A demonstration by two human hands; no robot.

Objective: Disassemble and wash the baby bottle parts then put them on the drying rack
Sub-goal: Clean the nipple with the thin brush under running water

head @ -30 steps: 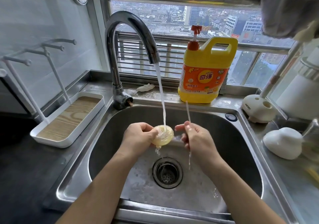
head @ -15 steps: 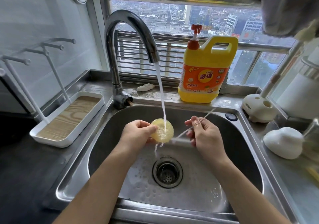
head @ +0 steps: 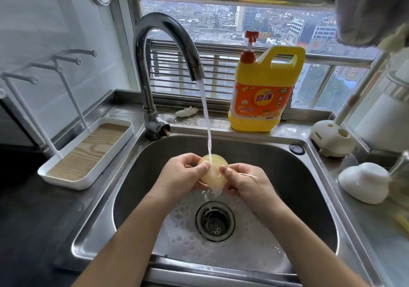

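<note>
Above sink [head: 309, 198]; hands [head: 181, 177] [head: 246, 184] around yellow teat [head: 213, 179]

- Sink [head: 298, 187] is showing brushed steel, wet-beaded.
- Faucet [head: 141, 70] is gleaming: polished chrome.
- Detergent jug [head: 270, 70] is looking glossy, yellow plastic.
- Drying rack tray [head: 73, 182] is showing matt white plastic, wood-grain floor.
- Bottle part [head: 207, 180] is appearing translucent, wet-glossy.

1. A chrome faucet [head: 163, 43] runs water into a steel sink [head: 314, 154].
2. A yellow detergent jug [head: 263, 96] with a red pump [head: 250, 47] stands on the back ledge, near a crumpled white wad [head: 186, 111].
3. A white holder [head: 329, 139] with 2 holes sits right of the sink.
</note>
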